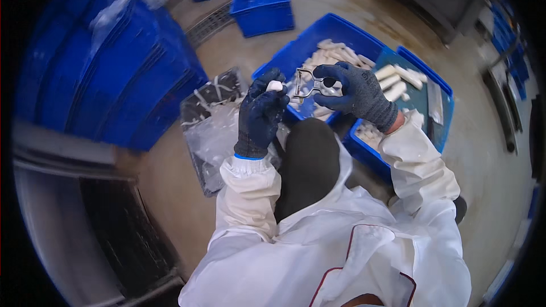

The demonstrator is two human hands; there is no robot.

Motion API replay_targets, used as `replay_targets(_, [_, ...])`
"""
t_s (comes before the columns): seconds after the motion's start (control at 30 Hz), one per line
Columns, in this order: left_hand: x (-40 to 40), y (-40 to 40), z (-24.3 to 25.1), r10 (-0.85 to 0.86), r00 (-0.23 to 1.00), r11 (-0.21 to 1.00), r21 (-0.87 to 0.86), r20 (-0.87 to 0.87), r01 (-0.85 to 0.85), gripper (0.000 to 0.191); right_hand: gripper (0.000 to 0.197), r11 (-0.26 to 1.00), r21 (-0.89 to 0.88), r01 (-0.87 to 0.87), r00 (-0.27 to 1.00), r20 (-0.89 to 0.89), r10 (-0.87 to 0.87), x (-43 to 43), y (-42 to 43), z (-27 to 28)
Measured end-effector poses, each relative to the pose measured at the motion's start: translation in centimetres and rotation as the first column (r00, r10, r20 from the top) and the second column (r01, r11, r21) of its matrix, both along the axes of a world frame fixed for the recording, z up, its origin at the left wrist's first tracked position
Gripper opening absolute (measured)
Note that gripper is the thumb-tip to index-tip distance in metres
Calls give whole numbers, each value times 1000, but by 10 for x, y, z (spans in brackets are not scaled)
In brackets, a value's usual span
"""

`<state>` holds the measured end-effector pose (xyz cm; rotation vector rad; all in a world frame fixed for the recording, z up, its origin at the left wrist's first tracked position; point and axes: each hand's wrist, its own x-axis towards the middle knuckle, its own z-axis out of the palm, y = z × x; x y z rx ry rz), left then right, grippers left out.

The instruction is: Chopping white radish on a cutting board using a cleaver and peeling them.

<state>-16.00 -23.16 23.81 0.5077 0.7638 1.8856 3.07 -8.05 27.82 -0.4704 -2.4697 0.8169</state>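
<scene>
My left hand (262, 113), in a dark blue coated glove, is closed around a white peeled root piece (274, 86), with only its end showing. Just to its right, my right hand (356, 91), gloved in dark blue and grey, grips a metal Y-shaped peeler (306, 84), its blade frame towards the left hand. Beneath both hands is a blue plastic crate (292, 47) with many white stick-like pieces (337, 53). To the right, thicker white pieces (399, 77) and a broad-bladed knife (435, 102) lie on a green cutting board (386, 57); the knife's handle is hard to make out.
A dark crate (198, 160) lined with clear plastic holds peelings at my left. Small white pieces fill part of a blue crate (367, 147) under the board. Tall stacked blue crates (140, 72) rise on the left; another blue crate (262, 8) stands ahead near a floor drain (211, 23).
</scene>
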Motion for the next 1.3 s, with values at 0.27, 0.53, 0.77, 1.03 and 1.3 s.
replay_targets(0.27, [-61, -98, 10, 216, 828, 953, -72, -517, -294, 43, 48, 916, 173, -361, 931, 3, 366, -103, -47, 13])
replay_targets(0.53, [-85, -151, -26, 325, 726, 907, -19, -606, -421, 69, 46, 775, 338, -534, 839, 93, 537, -162, -87, 0])
replay_targets(0.77, [-85, -167, -37, 344, 589, 873, 18, -731, -487, 81, 39, 670, 460, -583, 806, 220, 550, -183, -118, -10])
replay_targets(1.03, [-89, -178, -43, 211, 748, 851, -259, -629, -457, 87, 39, 556, 554, -620, 784, 402, 473, -190, -141, -10])
replay_targets(1.3, [-91, -184, -47, 173, 756, 841, -305, -631, -446, 83, 39, 536, 595, -599, 800, 415, 434, -180, -140, -11])
